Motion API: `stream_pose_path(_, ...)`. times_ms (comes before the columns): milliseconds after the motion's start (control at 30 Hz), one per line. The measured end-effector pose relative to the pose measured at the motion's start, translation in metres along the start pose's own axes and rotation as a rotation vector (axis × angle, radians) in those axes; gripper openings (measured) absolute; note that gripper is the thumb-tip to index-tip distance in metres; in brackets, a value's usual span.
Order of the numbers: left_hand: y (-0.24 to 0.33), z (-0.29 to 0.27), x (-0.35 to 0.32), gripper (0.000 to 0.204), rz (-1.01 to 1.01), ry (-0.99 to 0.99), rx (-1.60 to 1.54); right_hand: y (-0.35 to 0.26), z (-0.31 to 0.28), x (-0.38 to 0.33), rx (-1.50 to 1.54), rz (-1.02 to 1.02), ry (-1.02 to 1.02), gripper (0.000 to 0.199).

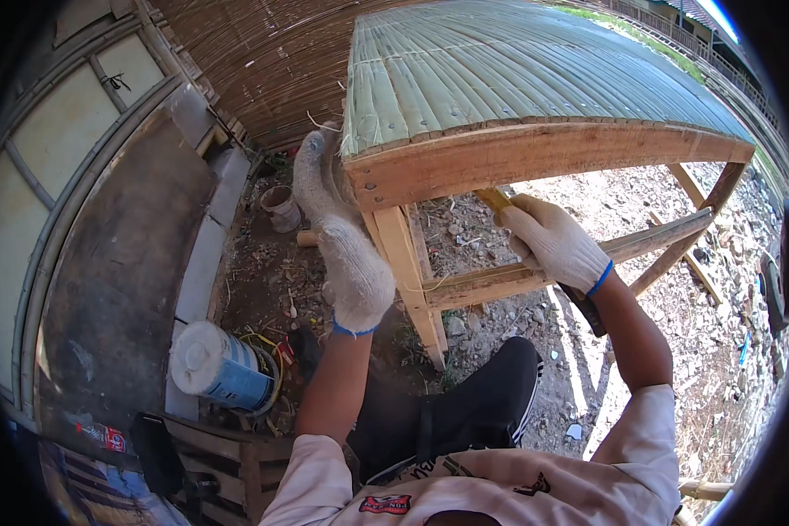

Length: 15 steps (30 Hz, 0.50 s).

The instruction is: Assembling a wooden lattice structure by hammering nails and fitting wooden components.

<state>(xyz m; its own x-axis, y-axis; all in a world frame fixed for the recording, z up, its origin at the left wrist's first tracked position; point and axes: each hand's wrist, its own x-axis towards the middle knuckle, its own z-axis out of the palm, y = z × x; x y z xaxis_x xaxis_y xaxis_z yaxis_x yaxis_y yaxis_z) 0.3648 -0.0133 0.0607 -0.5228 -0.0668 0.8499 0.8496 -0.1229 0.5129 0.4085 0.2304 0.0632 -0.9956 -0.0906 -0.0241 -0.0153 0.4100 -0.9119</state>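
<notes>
A wooden bench frame (543,162) stands before me, its top covered with green split-bamboo slats (473,74) fixed by small nails. My left hand (351,263), in a white knitted glove, is raised beside the frame's left corner. At least one finger stretches upward along that side; the others are partly hidden. My right hand (548,241), gloved alike, is closed round a tool just below the front rail. The tool has a yellow end (493,202) at the rail and a black end (585,311) under my wrist. My fingers hide its middle, so its kind is unclear.
A blue and white bucket (228,364) stands at the left, with a smaller dirty pail (280,209) farther back. A woven bamboo wall (254,70) rises behind. Stony ground (570,351) lies under the bench, whose lower rail (657,241) crosses near my right hand.
</notes>
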Motion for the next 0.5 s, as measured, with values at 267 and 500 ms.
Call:
stream_pose_path(267,-0.007,-0.004,-0.016,0.053,-0.448,-0.138,-0.188,0.041,0.084,-0.107,0.261,-0.261,0.517,0.024)
stream_pose_path(500,-0.006,0.009,-0.009,0.034,-0.307,-0.106,0.035,0.013,0.106,-0.086,0.023,-0.770,1.037,0.027)
